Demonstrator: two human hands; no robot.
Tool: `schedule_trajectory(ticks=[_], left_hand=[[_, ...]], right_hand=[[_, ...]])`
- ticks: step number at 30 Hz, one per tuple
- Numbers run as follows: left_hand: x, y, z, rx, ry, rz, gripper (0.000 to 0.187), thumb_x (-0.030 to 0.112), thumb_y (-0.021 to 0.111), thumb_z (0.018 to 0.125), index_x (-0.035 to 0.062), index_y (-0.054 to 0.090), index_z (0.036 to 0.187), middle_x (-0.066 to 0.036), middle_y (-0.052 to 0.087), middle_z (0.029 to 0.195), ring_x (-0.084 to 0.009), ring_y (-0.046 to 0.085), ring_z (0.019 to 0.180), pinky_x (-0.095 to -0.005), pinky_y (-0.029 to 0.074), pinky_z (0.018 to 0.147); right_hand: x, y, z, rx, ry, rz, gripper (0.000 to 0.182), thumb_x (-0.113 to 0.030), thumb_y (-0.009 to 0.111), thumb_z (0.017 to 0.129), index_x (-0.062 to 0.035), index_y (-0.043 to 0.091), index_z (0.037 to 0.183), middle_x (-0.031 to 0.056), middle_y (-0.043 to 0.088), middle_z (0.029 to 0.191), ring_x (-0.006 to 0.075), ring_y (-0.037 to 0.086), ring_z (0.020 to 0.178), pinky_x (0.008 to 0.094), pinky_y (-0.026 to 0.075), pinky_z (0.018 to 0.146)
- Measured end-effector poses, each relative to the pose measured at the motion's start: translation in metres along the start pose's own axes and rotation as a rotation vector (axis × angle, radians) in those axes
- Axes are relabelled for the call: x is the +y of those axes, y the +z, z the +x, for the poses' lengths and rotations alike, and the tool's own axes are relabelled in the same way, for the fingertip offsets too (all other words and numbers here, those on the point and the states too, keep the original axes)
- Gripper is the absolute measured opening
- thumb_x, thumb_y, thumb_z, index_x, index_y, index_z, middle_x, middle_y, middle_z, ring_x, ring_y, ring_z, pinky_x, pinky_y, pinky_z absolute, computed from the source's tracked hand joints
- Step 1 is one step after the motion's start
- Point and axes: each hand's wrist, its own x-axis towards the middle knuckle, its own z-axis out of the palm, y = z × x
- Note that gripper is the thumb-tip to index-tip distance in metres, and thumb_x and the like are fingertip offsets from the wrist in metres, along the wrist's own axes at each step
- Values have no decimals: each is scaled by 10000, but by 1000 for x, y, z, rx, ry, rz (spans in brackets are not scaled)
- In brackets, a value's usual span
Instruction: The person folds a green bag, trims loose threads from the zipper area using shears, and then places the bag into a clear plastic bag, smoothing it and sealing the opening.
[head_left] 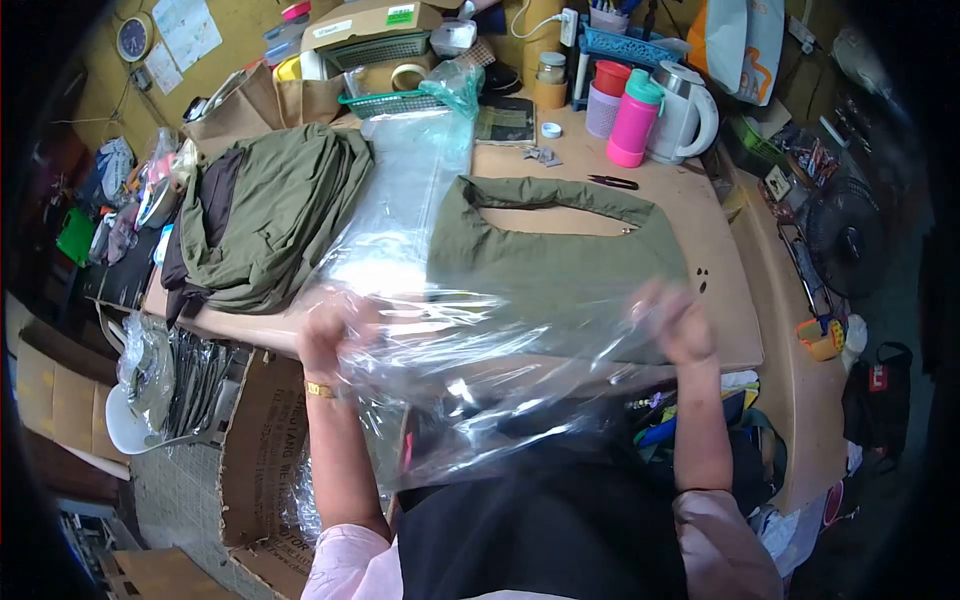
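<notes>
A clear plastic bag (480,345), blurred by motion, is stretched between my two hands above the front edge of the table. My left hand (335,325) grips its left side, the fingers closed and partly smeared. At the other end, my right hand (680,318) is closed on the bag's right side. Beneath and beyond the bag, a folded olive-green garment (560,265) lies flat, with an oblong opening towards its far end. More clear plastic bags (415,190) lie flat on its left. Further left is a pile of olive-green garments (275,215) with dark brown parts.
Thread snips (613,182) lie beyond the garment. A pink bottle (633,120), an electric kettle (685,110) and baskets (395,102) stand at the back. Below the table's left front edge is an open cardboard box (262,450) with plastic inside. A fan (845,235) is at right.
</notes>
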Motion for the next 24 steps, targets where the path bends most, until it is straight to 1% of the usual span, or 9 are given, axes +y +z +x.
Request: schedule_trajectory(ticks=[2, 4, 6, 10, 13, 16, 20, 22, 24], left_hand=[[10, 60, 12, -385, -260, 804, 322, 111, 701, 869, -13, 649, 1162, -77, 677, 958, -191, 617, 782, -327, 515, 768], [8, 59, 18, -211, -752, 1033, 354, 96, 675, 864, -18, 628, 1197, -64, 676, 975, -168, 628, 810, -309, 518, 760], [-17, 2, 5, 436, -26, 787, 323, 78, 627, 872, -25, 631, 1178, -69, 678, 968, -163, 642, 822, -306, 527, 752], [-1, 8, 19, 265, 78, -248, 399, 84, 578, 883, -48, 547, 1258, -142, 639, 1129, -222, 643, 955, -333, 542, 871], [-4, 18, 0, 384, 72, 105, 401, 63, 624, 886, -79, 537, 1250, -93, 658, 989, -146, 629, 760, -264, 506, 703], [10, 30, 10, -474, -743, 883, 465, 173, 671, 920, -49, 543, 1309, -93, 673, 1130, -111, 614, 797, -240, 472, 736], [6, 13, 3, 338, 192, 246, 333, 251, 615, 988, 22, 604, 1230, -89, 690, 997, -177, 621, 743, -326, 507, 738], [14, 29, 7, 411, 98, -232, 360, 330, 516, 1036, 27, 606, 1208, -118, 676, 1017, -203, 611, 753, -346, 523, 743], [1, 11, -5, 251, 23, -264, 371, 352, 486, 1045, 29, 621, 1170, -144, 664, 1065, -204, 602, 782, -344, 517, 763]], right_hand=[[-16, 2, 23, 1186, -365, 884, 143, -176, 611, 947, -46, 653, 908, 73, 616, 742, 189, 622, 690, 314, 495, 665], [-6, -4, 23, 691, -283, 1038, 125, -151, 594, 932, -48, 642, 881, 59, 610, 754, 170, 607, 704, 295, 485, 671], [17, 2, 17, 293, 41, 692, 100, -111, 582, 907, -54, 622, 836, 25, 589, 759, 137, 571, 713, 267, 466, 669], [-18, 43, 45, -271, 499, -138, 63, 19, 617, 808, -41, 617, 788, 1, 584, 764, 100, 528, 667, 254, 436, 630], [4, 15, 28, 613, 14, 389, 110, -112, 595, 961, -80, 622, 859, -4, 616, 788, 72, 567, 689, 271, 486, 654], [6, -14, 24, 351, -328, 982, 102, -134, 588, 975, -72, 620, 900, 2, 605, 858, 89, 594, 705, 267, 492, 647], [-2, 21, 22, 208, 36, 123, 135, -194, 677, 942, -59, 668, 935, 10, 639, 789, 66, 596, 672, 259, 490, 649], [-8, 39, 26, -315, 368, -57, 172, -192, 730, 896, -26, 709, 936, 46, 697, 797, 90, 635, 743, 282, 505, 686], [12, 20, 3, 317, 166, -82, 108, -102, 658, 927, -47, 697, 843, 44, 679, 762, 134, 653, 762, 315, 527, 689]])
